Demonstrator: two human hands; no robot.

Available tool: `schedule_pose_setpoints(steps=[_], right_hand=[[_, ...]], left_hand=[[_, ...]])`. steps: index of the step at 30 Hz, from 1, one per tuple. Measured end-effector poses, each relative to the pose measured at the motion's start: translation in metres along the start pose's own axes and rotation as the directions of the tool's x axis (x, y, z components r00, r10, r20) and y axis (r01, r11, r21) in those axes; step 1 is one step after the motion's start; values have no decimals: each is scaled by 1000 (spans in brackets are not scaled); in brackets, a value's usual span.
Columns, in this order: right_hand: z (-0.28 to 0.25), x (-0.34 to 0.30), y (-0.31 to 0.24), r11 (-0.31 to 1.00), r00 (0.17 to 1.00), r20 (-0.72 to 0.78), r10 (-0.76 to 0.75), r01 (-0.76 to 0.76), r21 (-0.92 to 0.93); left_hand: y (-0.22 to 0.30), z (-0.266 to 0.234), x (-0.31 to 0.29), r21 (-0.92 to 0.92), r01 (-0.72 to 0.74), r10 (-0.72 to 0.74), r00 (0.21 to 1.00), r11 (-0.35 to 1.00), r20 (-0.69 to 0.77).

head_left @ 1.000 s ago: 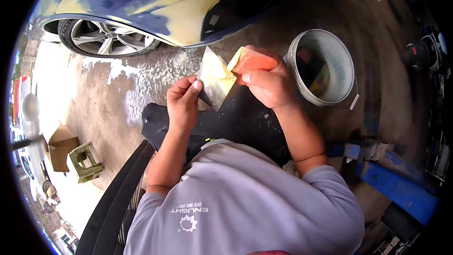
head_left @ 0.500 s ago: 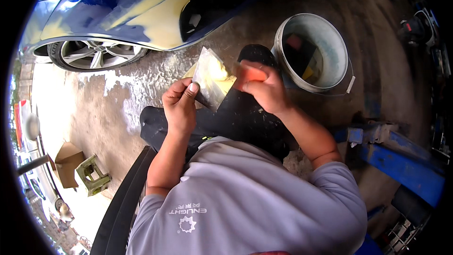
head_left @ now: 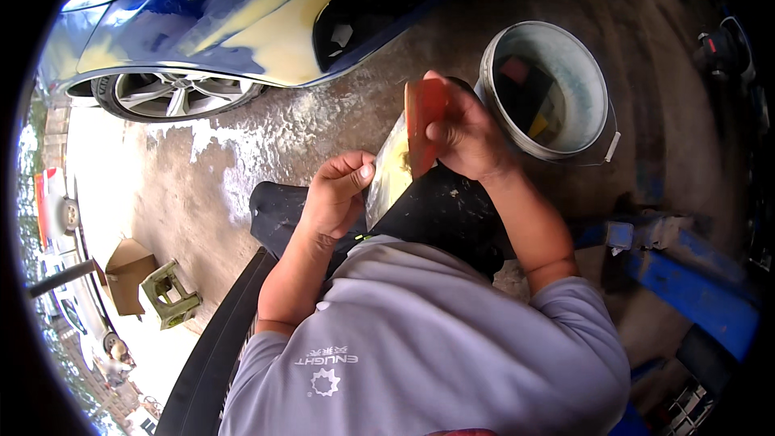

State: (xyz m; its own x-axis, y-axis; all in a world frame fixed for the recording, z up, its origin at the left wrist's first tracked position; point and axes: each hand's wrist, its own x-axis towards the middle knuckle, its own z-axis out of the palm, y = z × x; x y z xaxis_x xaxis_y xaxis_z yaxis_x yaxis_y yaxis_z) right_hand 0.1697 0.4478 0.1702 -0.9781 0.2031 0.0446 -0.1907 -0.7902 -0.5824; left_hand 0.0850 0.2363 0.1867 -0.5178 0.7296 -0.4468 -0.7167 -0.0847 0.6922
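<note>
In my left hand [head_left: 329, 194], thumb on top, is a thin greyish board [head_left: 376, 203] smeared with pale yellow putty [head_left: 395, 168]. My right hand [head_left: 475, 141] is closed around a flat red-orange spreader [head_left: 425, 125]. It is turned up on its edge against the right side of the board, where it hides part of the putty. Both hands are above my dark trousers [head_left: 452, 202]. Beyond them is a blue car [head_left: 173, 36] with yellowish filler patches along its bodywork.
Right of my right hand stands a pale bucket [head_left: 593, 105] with dark, red and yellow pieces inside. A blue metal arm [head_left: 694, 291] juts in at the right. At left are a cardboard box [head_left: 129, 274] and a greenish stool [head_left: 169, 297]. White residue [head_left: 242, 141] marks the floor.
The spreader, blurred before, has turned upright and come against the board. My left hand has shifted right with the board, which now tilts more steeply.
</note>
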Motion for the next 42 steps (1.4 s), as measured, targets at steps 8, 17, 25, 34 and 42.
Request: schedule_pose_setpoints(steps=[8,17,25,34,42], right_hand=[[10,10,-6,978,985,73,-153,162,-129],[-40,79,-1,971,889,-392,-238,220,-91],[-45,228,-73,586,441,-507,-740,793,-165],[-10,195,53,444,543,-71,-837,598,-667],[-44,221,-34,578,452,-392,-801,755,-310]], left_hand=[[17,-6,-2,112,-186,200,970,976,-136],[36,-49,-12,0,-307,302,937,952,-175],[6,-79,-44,-13,-233,220,934,972,-281],[-8,-85,-55,29,-207,196,861,978,-469],[3,-91,-53,18,-270,254,880,963,-400]])
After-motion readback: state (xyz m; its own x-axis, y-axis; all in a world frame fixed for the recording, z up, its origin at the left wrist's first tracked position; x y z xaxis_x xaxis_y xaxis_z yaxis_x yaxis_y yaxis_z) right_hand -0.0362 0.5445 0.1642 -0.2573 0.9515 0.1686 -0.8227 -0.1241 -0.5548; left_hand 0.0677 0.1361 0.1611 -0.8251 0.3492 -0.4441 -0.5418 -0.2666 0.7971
